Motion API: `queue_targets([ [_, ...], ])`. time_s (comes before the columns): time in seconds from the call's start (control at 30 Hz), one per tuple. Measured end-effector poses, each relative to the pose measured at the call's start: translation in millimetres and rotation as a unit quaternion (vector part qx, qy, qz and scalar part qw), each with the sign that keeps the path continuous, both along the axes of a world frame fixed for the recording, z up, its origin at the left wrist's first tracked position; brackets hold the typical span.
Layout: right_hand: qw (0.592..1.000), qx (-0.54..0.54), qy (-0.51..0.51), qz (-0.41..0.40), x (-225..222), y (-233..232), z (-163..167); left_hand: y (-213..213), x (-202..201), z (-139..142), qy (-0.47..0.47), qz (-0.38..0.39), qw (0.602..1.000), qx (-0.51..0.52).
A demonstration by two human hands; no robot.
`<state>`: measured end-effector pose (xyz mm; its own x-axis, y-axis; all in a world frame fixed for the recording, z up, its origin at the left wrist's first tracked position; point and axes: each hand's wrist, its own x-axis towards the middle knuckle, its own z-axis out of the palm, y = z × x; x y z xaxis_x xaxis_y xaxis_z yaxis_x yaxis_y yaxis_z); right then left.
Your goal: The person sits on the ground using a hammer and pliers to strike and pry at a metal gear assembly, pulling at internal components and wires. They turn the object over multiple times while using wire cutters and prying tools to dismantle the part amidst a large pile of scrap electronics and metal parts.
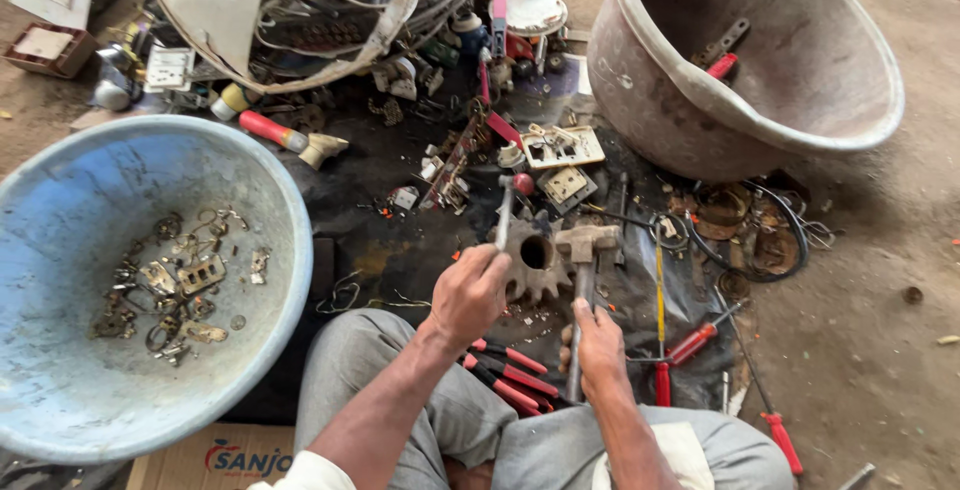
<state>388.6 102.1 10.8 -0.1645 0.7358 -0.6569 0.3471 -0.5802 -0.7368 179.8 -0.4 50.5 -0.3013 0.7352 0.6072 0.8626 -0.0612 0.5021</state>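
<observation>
Seated over a black mat strewn with scrap, your right hand [600, 345] clenches the handle of a hammer [584, 250], its head resting at three o'clock of a toothed metal gear [533, 260]. Your left hand [470, 295] grips a thin metal rod [503, 215] (upright, at the gear's ten o'clock). A blue basin [60, 200] of brass scraps sits at nine o'clock.

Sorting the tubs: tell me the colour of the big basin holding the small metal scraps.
Light blue basin, worn and dusty, seen in the head view.
</observation>
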Motion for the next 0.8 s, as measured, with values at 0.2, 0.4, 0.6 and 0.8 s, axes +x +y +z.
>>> queue_targets([
  [0.2, 1.000, 0.008, 0.018, -0.006, -0.2, 2.7, -3.6, 3.6, 4.9, -4.5, 0.022, -0.032, 0.998, -0.053],
  [0.4, 1.000, 0.006, 0.011, -0.010, -0.3, 2.0, -4.4, 4.9, 5.4, -5.1, -0.006, -0.045, 0.998, 0.031],
  [0.6, 1.000, 0.006, 0.009, -0.002, -2.7, 1.6, -1.4, 2.4, 9.9, 3.9, -0.029, -0.011, 0.999, 0.036],
  [0.8, 1.000, -0.003, 0.002, -0.004, -2.9, 1.2, 1.9, -0.6, 6.5, 11.9, -0.025, -0.052, 0.996, 0.068],
])
